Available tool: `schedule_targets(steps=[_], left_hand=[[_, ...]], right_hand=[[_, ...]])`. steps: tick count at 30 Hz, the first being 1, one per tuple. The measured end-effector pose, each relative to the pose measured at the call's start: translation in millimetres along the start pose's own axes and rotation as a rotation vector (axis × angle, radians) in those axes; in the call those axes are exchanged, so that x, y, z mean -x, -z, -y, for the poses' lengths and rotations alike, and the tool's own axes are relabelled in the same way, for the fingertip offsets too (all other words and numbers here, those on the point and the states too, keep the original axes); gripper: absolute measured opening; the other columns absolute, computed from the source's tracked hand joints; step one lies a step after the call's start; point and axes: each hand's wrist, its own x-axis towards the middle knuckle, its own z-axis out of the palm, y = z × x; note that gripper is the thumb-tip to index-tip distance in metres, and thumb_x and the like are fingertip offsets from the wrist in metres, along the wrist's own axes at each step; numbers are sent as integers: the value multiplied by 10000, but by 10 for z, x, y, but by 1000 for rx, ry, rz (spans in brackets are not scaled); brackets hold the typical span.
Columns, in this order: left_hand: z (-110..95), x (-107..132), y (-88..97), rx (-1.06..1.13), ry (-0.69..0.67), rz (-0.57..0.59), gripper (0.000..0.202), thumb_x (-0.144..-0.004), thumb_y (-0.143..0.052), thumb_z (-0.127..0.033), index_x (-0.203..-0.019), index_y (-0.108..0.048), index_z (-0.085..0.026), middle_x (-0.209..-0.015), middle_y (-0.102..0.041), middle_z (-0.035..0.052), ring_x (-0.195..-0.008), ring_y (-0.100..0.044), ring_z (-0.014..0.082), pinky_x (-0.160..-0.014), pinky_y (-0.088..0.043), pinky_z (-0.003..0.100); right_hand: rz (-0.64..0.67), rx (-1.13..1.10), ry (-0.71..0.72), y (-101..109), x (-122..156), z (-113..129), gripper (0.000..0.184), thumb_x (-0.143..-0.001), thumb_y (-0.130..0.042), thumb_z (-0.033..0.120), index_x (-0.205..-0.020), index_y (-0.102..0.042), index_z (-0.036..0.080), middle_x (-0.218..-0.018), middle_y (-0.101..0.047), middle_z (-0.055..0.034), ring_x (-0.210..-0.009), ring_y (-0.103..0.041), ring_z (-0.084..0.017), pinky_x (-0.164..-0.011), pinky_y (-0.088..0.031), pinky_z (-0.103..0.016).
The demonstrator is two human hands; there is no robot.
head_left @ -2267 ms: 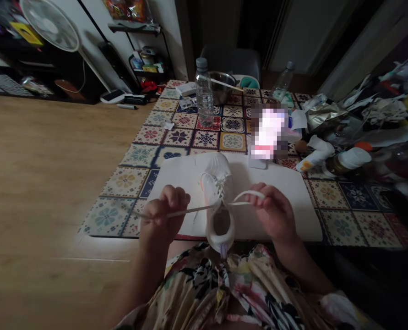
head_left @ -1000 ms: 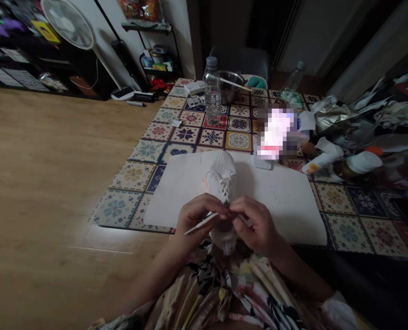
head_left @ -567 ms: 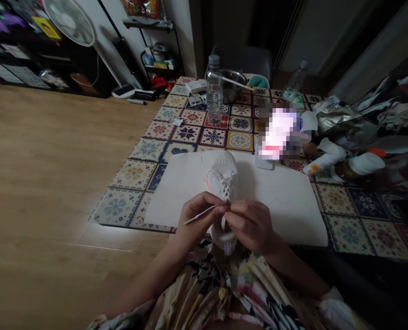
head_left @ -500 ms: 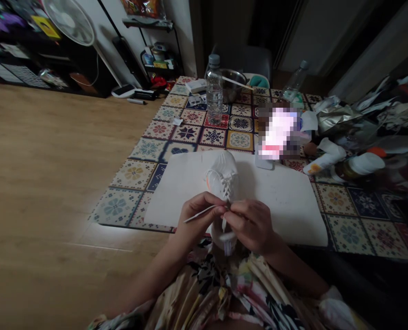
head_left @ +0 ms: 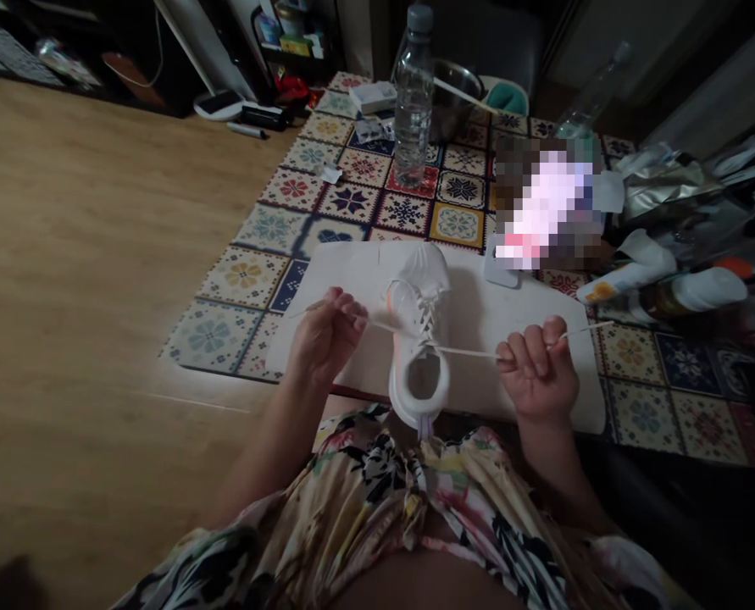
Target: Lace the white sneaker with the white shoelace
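Note:
A white sneaker (head_left: 419,339) with an orange mark on its side stands on a white board (head_left: 497,322), toe pointing away from me. Its white shoelace (head_left: 466,352) runs out to both sides. My left hand (head_left: 326,337) is closed on the left lace end, left of the shoe. My right hand (head_left: 538,373) grips the right lace end, which sticks out past the fist. Both ends are pulled apart and taut across the shoe's opening.
The board lies on a patterned mat (head_left: 352,199) on a wooden floor (head_left: 85,254). A clear water bottle (head_left: 413,97), a metal bowl (head_left: 454,93) and a second bottle (head_left: 590,93) stand behind. Tubes, jars and wrappers (head_left: 675,254) crowd the right side.
Both hands were together at the shoe's tongue working the lace; now they have moved apart, left and right, pulling the lace ends taut. The camera has tilted downward.

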Motion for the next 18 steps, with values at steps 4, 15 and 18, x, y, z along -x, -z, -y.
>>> schedule_targets(steps=[4,15,18], left_hand=[[-45,-88,116,-6,-72,0,298,-952,-503,-79,-663,-481,-148,-490,-385,-96,-374,-384,18,-408,-383,117],[-95,-75,214,-785,-113,367,298,-847,-667,-451,-776,-585,-174,-422,-435,-70,-361,-347,62,-390,-246,166],[-135,42,158,-1217,-22,612,341,-867,-610,-493,-870,-648,-153,-470,-472,-56,-413,-393,77,-426,-264,189]], right_hand=[[-6,-106,-3,161,77,11,218,-877,-666,402,-765,-513,293,-478,-175,99,-382,-158,-114,-398,-254,-245],[262,401,-44,209,178,-58,411,-929,-537,533,-665,-620,229,-689,-580,-21,-563,-471,-137,-536,-388,-279],[314,700,-95,116,132,-37,326,-934,-563,471,-750,-667,223,-814,-653,-43,-670,-540,-152,-673,-456,-297]])
